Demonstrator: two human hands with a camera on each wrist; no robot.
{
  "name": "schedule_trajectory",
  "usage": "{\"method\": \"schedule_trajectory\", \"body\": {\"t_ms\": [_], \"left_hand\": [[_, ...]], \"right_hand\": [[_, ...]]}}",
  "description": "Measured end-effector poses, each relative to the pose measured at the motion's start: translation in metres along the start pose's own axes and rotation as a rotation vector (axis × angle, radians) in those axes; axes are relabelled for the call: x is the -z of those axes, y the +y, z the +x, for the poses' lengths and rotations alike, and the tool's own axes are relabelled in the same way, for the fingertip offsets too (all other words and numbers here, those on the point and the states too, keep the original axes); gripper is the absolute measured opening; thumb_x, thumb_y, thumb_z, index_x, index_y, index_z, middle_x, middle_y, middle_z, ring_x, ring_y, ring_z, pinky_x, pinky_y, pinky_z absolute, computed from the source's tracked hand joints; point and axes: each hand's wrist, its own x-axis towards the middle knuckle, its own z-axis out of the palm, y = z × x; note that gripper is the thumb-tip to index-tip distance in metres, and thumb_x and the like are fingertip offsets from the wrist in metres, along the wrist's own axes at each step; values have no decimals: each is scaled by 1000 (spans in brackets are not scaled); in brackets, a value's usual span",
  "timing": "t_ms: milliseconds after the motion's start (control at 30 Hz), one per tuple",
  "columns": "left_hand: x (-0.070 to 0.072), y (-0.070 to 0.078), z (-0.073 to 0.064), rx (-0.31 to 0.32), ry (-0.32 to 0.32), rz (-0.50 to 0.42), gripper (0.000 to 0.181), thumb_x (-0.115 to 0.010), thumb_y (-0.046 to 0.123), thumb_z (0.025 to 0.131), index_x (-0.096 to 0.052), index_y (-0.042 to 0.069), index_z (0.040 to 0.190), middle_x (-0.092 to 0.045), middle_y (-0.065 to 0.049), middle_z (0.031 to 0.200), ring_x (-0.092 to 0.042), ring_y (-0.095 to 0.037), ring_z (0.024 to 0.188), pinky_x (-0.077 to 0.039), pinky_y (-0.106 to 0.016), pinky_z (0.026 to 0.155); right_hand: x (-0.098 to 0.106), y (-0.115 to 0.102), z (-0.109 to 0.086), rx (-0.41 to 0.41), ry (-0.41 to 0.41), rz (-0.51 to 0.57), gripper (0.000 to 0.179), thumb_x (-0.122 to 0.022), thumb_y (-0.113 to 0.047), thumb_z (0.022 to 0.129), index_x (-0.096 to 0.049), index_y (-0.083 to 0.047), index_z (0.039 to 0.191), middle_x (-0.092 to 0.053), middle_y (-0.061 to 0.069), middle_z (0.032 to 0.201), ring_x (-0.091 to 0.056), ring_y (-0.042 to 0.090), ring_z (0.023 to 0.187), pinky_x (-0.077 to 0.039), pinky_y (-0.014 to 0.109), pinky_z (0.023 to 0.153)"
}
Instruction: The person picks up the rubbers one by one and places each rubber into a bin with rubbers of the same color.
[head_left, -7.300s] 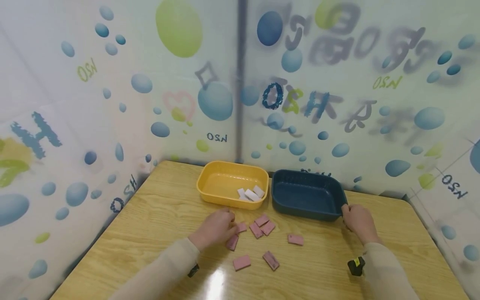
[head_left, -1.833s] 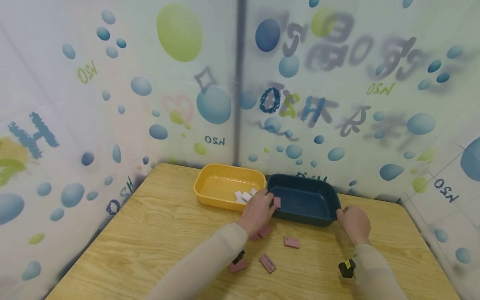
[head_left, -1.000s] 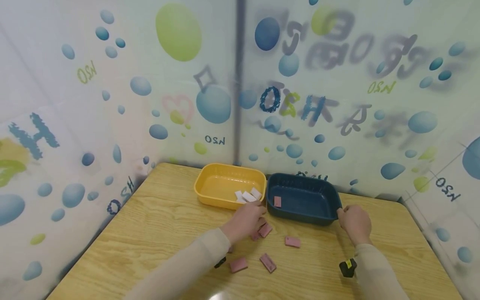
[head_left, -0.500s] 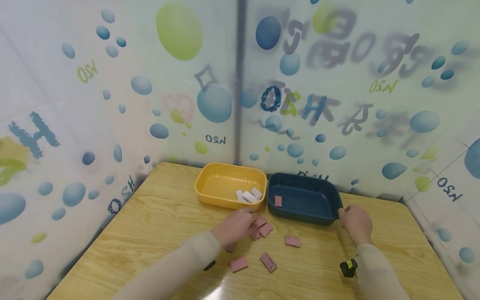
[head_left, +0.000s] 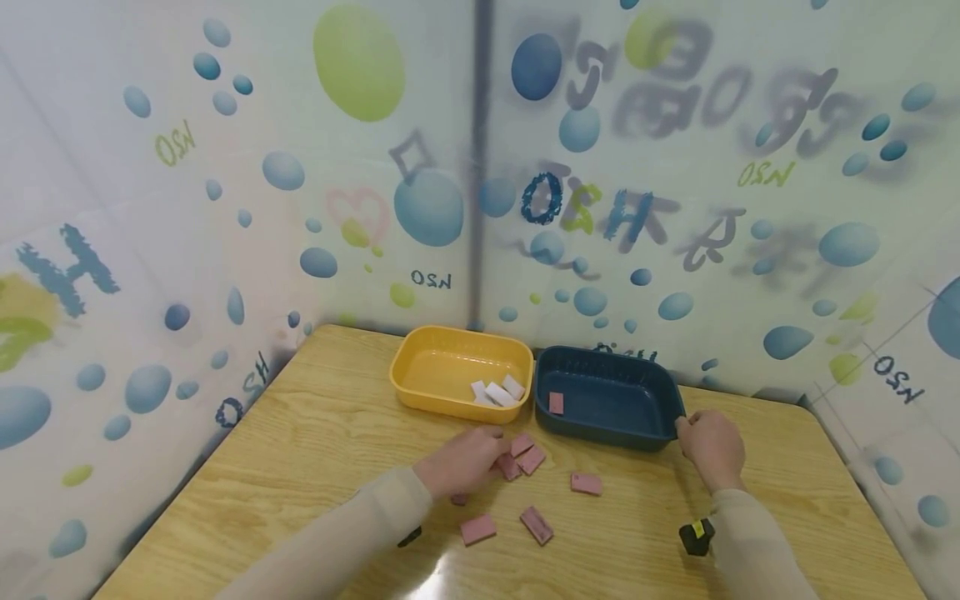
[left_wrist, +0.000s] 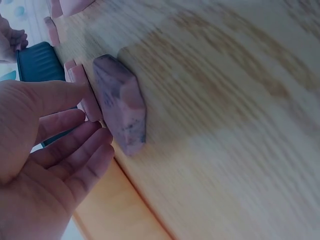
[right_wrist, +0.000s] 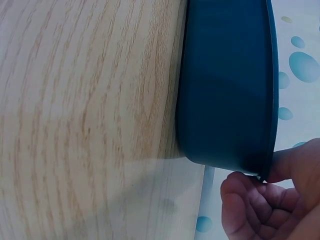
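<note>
Pink erasers lie on the wooden table; one dark-smudged pink eraser point(left_wrist: 120, 102) shows close in the left wrist view. My left hand point(head_left: 463, 461) is at the left side of a small cluster of pink erasers point(head_left: 531, 460), fingers loosely bent. Its thumb overlaps one pink eraser point(left_wrist: 90, 102) in the left wrist view, and thumb and index tips stand apart. My right hand point(head_left: 712, 448) pinches the near right rim corner of the dark blue tray point(right_wrist: 230, 90) between thumb and curled fingers. Inside that tray lies one pink eraser point(head_left: 556, 403).
A yellow tray point(head_left: 420, 402) with several white erasers point(head_left: 498, 394) stands left of the blue tray, the two side by side. Separate pink erasers point(head_left: 478, 529) lie nearer the front. A bubble-printed curtain point(head_left: 375, 208) rises behind the table.
Earlier my left hand carried a pink eraser to the blue tray and let it go there. The hand then moved back left and down to the cluster. My right hand stays at the rim.
</note>
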Motion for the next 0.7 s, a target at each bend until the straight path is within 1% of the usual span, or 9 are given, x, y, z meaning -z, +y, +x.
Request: {"method": "schedule_trajectory", "body": {"t_ms": [133, 267, 533, 700], "left_hand": [[-3, -2, -1, -28, 19, 27, 4, -75, 13, 95, -74, 9, 97, -61, 2, 86, -57, -4, 76, -49, -19, 67], [-4, -3, -2, -45, 40, 47, 5, -76, 11, 93, -73, 9, 97, -61, 1, 87, -59, -6, 77, -49, -19, 67], [-2, -1, -3, -23, 14, 49, 8, -76, 7, 92, -74, 9, 100, -62, 0, 90, -61, -7, 79, -51, -21, 69], [-2, -1, -4, -24, 14, 70, 8, -75, 7, 92, -74, 10, 99, -62, 0, 90, -61, -8, 80, -51, -21, 70]], "right_hand": [[-1, 0, 0, 4, 7, -3, 39, -48, -17, 98, -58, -6, 62, -58, 4, 56, -52, 23, 56, -38, 32, 49], [-1, 0, 0, 6, 14, 0, 39, -48, -17, 98, -57, -6, 62, -58, 4, 56, -52, 23, 56, -37, 31, 49], [-2, 1, 0, -7, 16, 2, 39, -49, -17, 98, -55, -7, 60, -56, 3, 55, -49, 22, 55, -35, 31, 49], [-2, 1, 0, -9, 24, 13, 39, -48, -16, 97, -54, -8, 59, -56, 3, 54, -49, 22, 54, -35, 31, 49]]}}
